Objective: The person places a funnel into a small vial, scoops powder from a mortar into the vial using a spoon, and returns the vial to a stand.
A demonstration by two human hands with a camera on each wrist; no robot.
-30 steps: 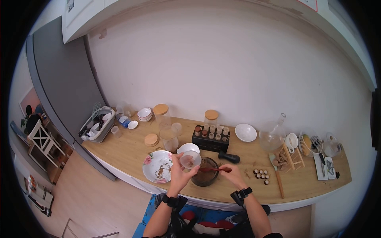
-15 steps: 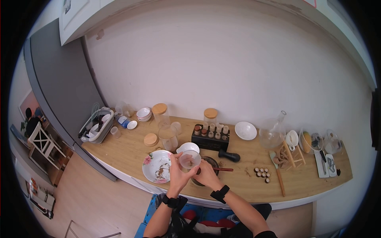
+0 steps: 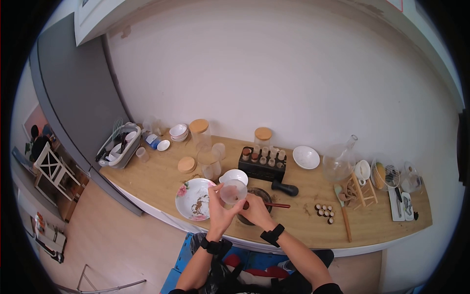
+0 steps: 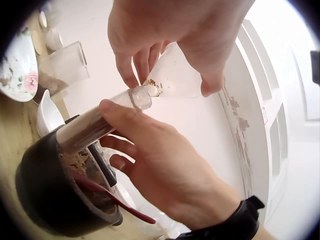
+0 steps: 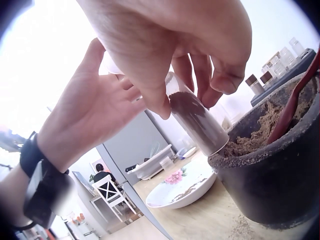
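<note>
My left hand (image 3: 221,206) pinches a clear funnel (image 3: 233,191) by its rim, above a dark bowl (image 3: 254,210). In the left wrist view the funnel's spout (image 4: 145,92) sits in the mouth of a glass vial (image 4: 87,129). My right hand (image 3: 251,206) grips that vial, tilted, just below the funnel. In the right wrist view the vial (image 5: 197,120) is nearly full of brown powder and its base is at the bowl's rim (image 5: 270,175). A red spoon (image 3: 276,205) lies in the bowl's powder, with no hand on it.
A floral plate (image 3: 195,198) lies left of the bowl and a white bowl (image 3: 234,175) lies behind it. A black rack of vials (image 3: 263,164), a black pestle (image 3: 285,188) and several small caps (image 3: 324,213) are near. Jars, a flask (image 3: 339,164) and a dish rack (image 3: 119,146) line the back.
My right hand let go of the red spoon, which stayed in the bowl, and moved left under the funnel, where it now holds the vial. The left hand kept the funnel.
</note>
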